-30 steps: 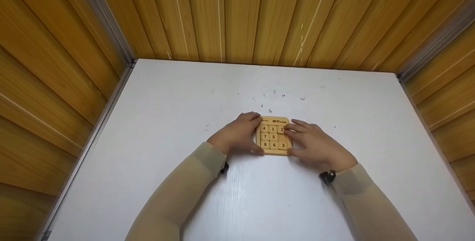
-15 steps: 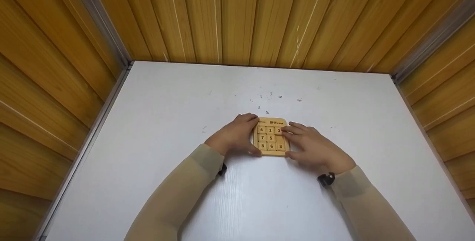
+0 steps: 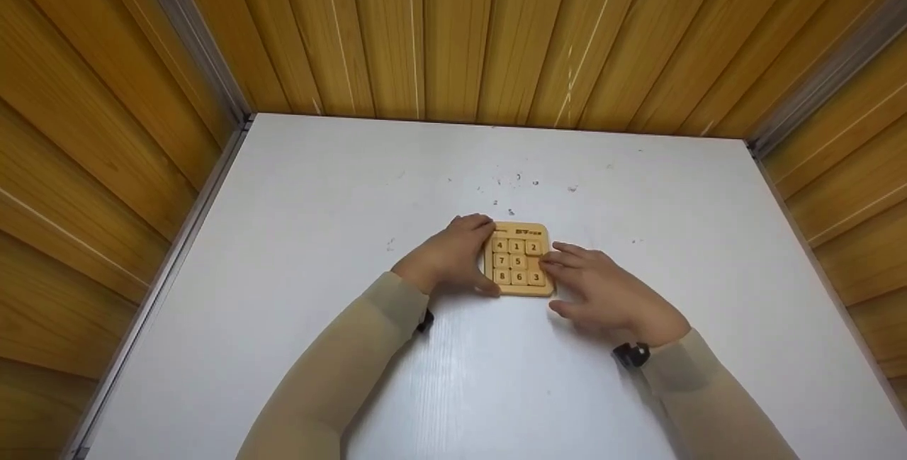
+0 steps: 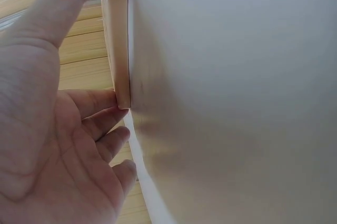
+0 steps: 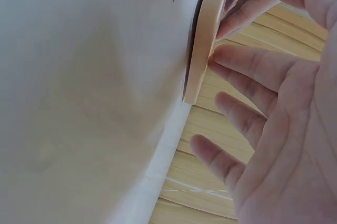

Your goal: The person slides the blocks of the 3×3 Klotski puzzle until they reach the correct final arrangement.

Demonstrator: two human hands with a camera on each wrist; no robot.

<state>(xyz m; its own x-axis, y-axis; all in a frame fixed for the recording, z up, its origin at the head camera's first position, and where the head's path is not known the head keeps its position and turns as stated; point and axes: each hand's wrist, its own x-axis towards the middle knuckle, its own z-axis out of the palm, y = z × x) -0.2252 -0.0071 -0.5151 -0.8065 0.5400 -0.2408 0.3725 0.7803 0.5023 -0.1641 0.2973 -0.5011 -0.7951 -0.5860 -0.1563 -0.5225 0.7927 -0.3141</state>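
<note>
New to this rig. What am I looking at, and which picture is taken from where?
No robot here: these are a person's two bare hands, with long sleeves. The wide picture comes from a head-worn camera looking forward and down. The other two come from cameras on the wrists, each showing its own hand close up.

On the white table lies a wooden number puzzle with tiles 1 to 8 and one gap, middle row, right side. The left hand holds its left side between thumb and fingers. The right hand reaches its fingertips to the gap, gripping nothing.
</note>
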